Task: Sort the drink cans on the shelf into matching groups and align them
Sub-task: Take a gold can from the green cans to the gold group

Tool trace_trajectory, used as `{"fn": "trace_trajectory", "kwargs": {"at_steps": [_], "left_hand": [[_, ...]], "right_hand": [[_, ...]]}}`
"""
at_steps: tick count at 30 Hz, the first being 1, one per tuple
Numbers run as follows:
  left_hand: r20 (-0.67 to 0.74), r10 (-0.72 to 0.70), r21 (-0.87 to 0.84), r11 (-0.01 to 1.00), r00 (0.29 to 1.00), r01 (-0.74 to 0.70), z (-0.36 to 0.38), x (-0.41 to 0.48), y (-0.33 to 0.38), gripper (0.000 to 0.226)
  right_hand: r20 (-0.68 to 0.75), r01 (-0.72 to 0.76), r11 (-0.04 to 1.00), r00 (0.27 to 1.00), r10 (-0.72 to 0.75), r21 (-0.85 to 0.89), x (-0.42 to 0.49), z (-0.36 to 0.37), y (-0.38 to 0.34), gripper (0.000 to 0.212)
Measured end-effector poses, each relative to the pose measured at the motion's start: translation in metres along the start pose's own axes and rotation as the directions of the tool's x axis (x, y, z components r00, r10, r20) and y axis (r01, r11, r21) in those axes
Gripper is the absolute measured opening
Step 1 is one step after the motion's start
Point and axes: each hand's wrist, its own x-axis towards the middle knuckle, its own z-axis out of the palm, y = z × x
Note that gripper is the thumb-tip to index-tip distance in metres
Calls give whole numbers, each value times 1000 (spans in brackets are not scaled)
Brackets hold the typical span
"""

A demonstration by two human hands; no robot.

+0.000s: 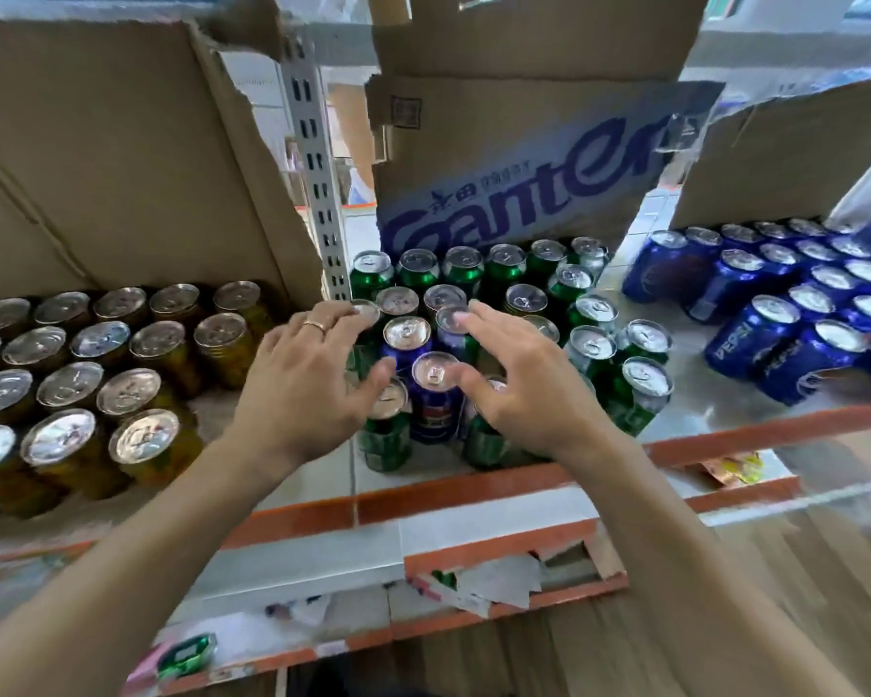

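Our left hand (pixel 313 379) and right hand (pixel 521 389) sit beside the blue Pepsi can (pixel 433 402) with fingers (pixel 478 321) spread, so we should lift it straight up, not bumping the green cans (pixel 629 412).

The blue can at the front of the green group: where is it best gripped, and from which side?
Grip the blue can around its top rim, coming from above: it stands upright, and green cans crowd both its sides.

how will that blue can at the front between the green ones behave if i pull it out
The blue can stands upright, tall and narrow, so a sideways push would probably tip it against the green cans packed beside it. Its tab looks unopened, so it is likely full and fairly heavy.
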Motion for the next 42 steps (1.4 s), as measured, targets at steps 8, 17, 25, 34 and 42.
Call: {"fn": "trace_trajectory", "kwargs": {"at_steps": [8, 17, 25, 34, 42], "left_hand": [[-24, -55, 78, 995, 998, 57, 17, -27, 66, 55], [-45, -88, 85, 992, 995, 92, 43, -72, 106, 49], [-32, -110, 92, 989, 993, 112, 41, -74, 93, 45], [-49, -128, 49, 990, 991, 130, 41, -46, 62, 49], [-32, -93, 71, 993, 995, 95, 31, -1, 24, 52]], "right_hand": [[10, 2, 1000, 1000, -3, 23, -42, -35, 49, 60], [48, 27, 996, 998, -31, 81, -82, -29, 67, 59], [72, 17, 993, 997, -26, 120, -73, -28, 63, 59], [95, 16, 994, 995, -26, 104, -39, -19, 58, 55], [99, -26, 994, 995, 15, 104, 8, -11, 51, 54]]}}
